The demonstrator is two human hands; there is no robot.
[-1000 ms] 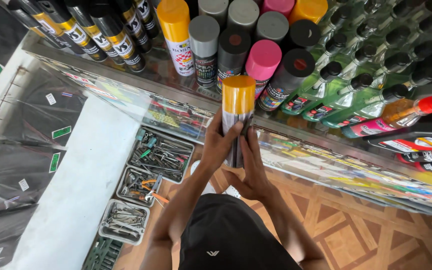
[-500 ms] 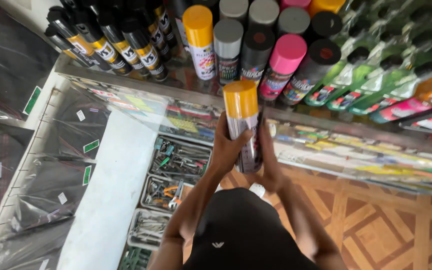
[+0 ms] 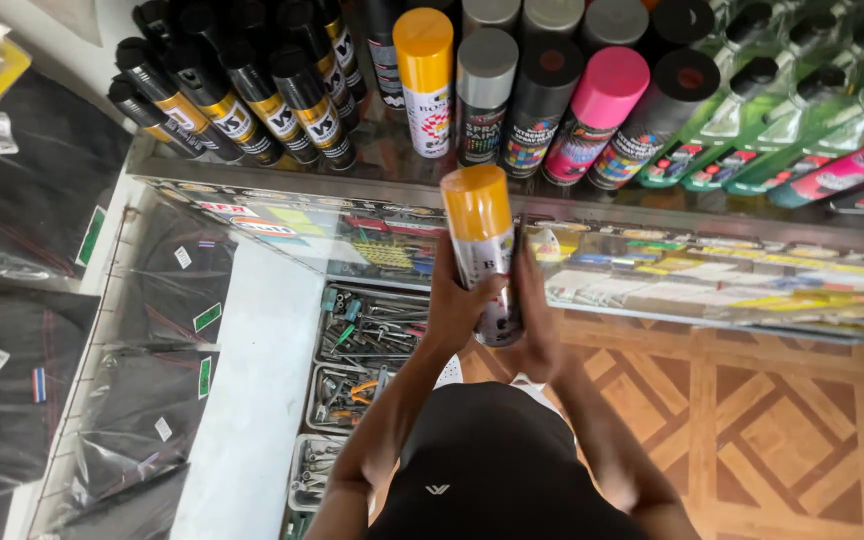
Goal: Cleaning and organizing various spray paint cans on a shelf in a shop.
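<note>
Spray can [image 3: 482, 255], yellow-capped, is standing upright between my two hands, in the air in front of the glass counter [image 3: 712, 225] and above the patterned floor [image 3: 782, 420]. I am gripping its body with my left hand [image 3: 455, 308], thumb lying across the label, while my right hand [image 3: 534, 322] is closing around the can's far side and lower end. Both hands are touching the can; its cap is rising clear of my fingers. On the counter beyond, other capped cans are standing in a row: a yellow can [image 3: 424, 75], a grey can [image 3: 484, 90] and a pink can [image 3: 597, 110], with black cartridges [image 3: 242, 95] leaning at the left and green bottles [image 3: 752, 130] lying at the right. Trays of tools [image 3: 367, 330] are sitting low beside my left forearm.
</note>
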